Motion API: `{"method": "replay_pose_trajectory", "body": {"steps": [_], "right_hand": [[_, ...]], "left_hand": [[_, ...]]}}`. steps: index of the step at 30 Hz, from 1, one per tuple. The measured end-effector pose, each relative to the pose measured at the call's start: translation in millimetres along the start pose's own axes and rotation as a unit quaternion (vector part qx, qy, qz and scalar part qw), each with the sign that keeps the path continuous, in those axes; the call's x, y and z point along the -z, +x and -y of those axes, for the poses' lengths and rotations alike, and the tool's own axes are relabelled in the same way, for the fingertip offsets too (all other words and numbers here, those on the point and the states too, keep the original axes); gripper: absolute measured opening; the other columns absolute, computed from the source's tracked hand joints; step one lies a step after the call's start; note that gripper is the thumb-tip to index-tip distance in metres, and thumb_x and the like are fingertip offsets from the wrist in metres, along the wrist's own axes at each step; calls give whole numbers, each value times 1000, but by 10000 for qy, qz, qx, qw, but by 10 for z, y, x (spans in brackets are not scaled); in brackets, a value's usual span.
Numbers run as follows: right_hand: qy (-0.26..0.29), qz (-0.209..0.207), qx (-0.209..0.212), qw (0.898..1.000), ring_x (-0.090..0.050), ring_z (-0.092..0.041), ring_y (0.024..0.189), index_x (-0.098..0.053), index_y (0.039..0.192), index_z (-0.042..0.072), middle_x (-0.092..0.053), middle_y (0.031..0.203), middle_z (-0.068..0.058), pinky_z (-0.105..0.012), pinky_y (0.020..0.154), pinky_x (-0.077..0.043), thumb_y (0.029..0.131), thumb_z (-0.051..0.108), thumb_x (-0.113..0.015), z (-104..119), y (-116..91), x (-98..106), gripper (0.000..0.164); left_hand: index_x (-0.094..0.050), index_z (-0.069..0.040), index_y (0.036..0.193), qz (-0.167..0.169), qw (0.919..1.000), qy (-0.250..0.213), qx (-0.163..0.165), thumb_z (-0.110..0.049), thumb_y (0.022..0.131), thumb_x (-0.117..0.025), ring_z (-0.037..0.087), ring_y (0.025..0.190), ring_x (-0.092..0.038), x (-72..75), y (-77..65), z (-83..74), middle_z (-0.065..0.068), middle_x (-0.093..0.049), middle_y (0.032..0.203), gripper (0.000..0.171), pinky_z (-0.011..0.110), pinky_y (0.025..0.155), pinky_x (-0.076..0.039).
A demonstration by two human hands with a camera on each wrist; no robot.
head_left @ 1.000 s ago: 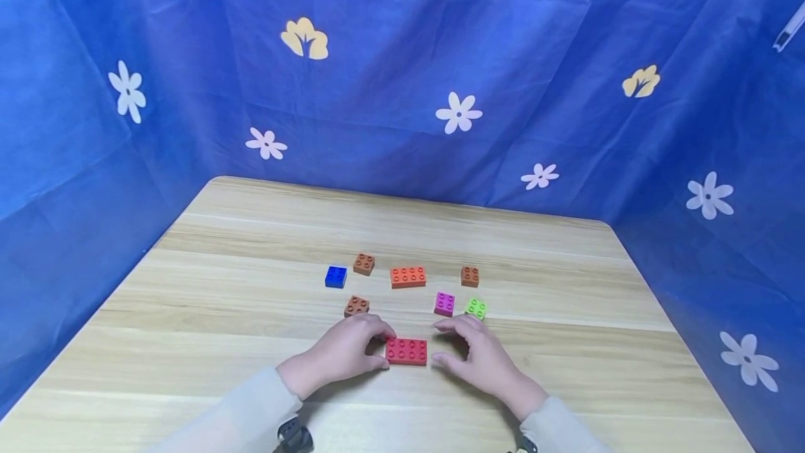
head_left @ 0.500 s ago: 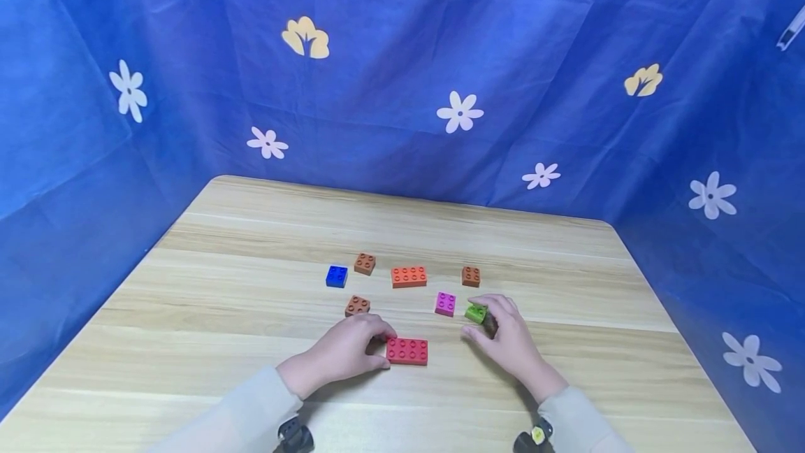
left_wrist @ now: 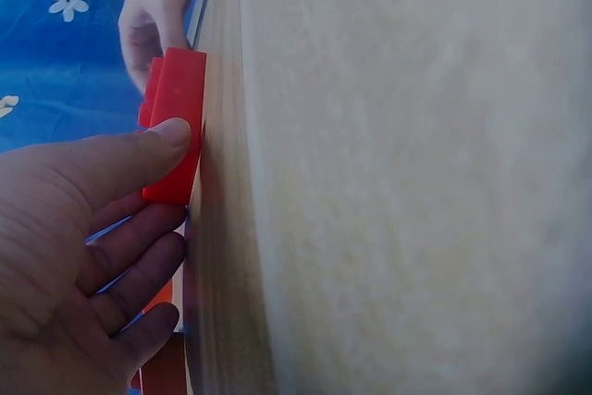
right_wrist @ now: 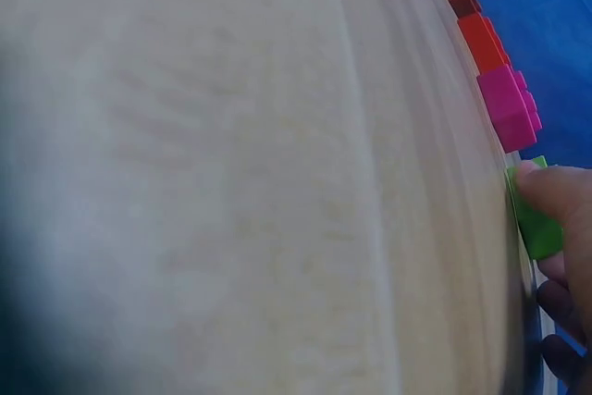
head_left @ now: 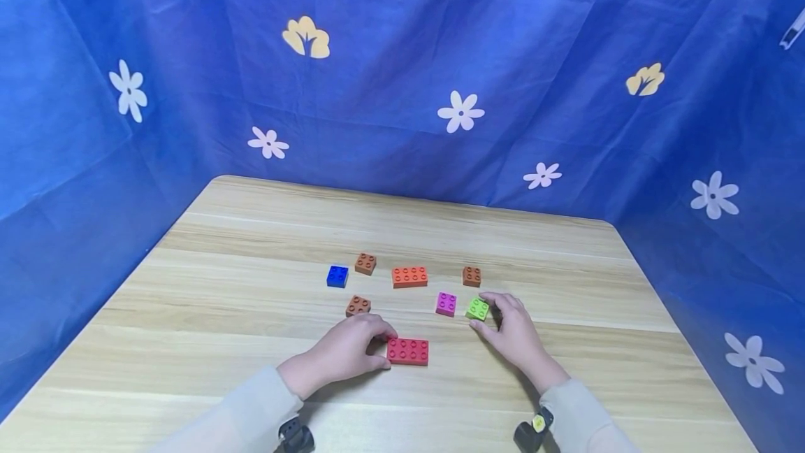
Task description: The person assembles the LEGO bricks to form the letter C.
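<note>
In the head view, a long red building brick (head_left: 407, 352) lies flat on the table, studs up. My left hand (head_left: 342, 355) holds its left end between thumb and index finger. The left wrist view shows the thumb pressed on the red brick's (left_wrist: 178, 90) near side, the other fingers bent below it. Further right, my right hand (head_left: 514, 338) pinches a small lime green brick (head_left: 477, 309) from its right side. Up close in the right wrist view, the thumb lies on the green brick's (right_wrist: 538, 224) side. That brick also appears to rest on the table.
Left of the green brick stands a magenta brick (head_left: 446, 304). Behind are an orange brick (head_left: 409, 277), a blue brick (head_left: 337, 276) and two brown bricks (head_left: 472, 276). Another brown brick (head_left: 358, 306) sits just beyond my left hand. A blue curtain (head_left: 390, 54) surrounds the wooden table (head_left: 264, 229).
My right hand has moved right and away from beside the red brick to the green brick, and its fingers have closed about it. The left hand stays on the red brick.
</note>
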State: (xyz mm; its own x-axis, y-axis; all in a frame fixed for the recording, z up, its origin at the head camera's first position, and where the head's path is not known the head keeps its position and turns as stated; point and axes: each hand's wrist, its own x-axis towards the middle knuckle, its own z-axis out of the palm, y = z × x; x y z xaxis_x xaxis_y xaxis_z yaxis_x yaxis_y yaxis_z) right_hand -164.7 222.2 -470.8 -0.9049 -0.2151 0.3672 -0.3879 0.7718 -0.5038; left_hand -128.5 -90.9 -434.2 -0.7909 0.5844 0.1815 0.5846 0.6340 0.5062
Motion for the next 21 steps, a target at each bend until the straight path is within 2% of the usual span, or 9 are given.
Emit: {"method": "replay_pose_trajectory", "body": {"steps": [4, 10, 15, 21], "right_hand": [[-43, 49, -114, 9999, -56, -29, 102, -63, 115, 5, -64, 106, -8, -48, 91, -45, 74, 22, -82, 1, 5, 4, 49], [155, -98, -147, 9997, -57, -19, 88, -65, 110, 6, -62, 98, -2, -40, 79, -50, 74, 19, -82, 15, 3, 1, 42], [369, -372, 158, 9985, -59, -19, 91, -65, 113, 9, -63, 101, 0, -43, 82, -51, 73, 19, -82, 69, -10, -23, 44], [840, -252, 492, 9949, -61, -20, 92, -65, 114, 14, -62, 106, 3, -41, 85, -51, 74, 21, -82, 233, -46, -66, 45]], "left_hand": [[-69, -8, 101, 0, 10000, 13, -5, -20, 71, -82, 16, 94, -60, -1, 3, 4, -1, -67, 98, 35, 38, 89, -48], [-69, -8, 101, 8, 10000, -1, -6, -19, 70, -82, 16, 94, -60, 4, -10, 1, -1, -67, 98, 35, 39, 89, -48], [-69, -8, 101, 19, 10000, -2, 15, -19, 70, -82, 16, 95, -60, 0, -13, 0, -2, -67, 98, 35, 39, 89, -48], [-69, -8, 102, 34, 10000, -22, 43, -18, 71, -82, 16, 95, -60, 3, -4, -4, -1, -67, 99, 35, 39, 89, -48]]}}
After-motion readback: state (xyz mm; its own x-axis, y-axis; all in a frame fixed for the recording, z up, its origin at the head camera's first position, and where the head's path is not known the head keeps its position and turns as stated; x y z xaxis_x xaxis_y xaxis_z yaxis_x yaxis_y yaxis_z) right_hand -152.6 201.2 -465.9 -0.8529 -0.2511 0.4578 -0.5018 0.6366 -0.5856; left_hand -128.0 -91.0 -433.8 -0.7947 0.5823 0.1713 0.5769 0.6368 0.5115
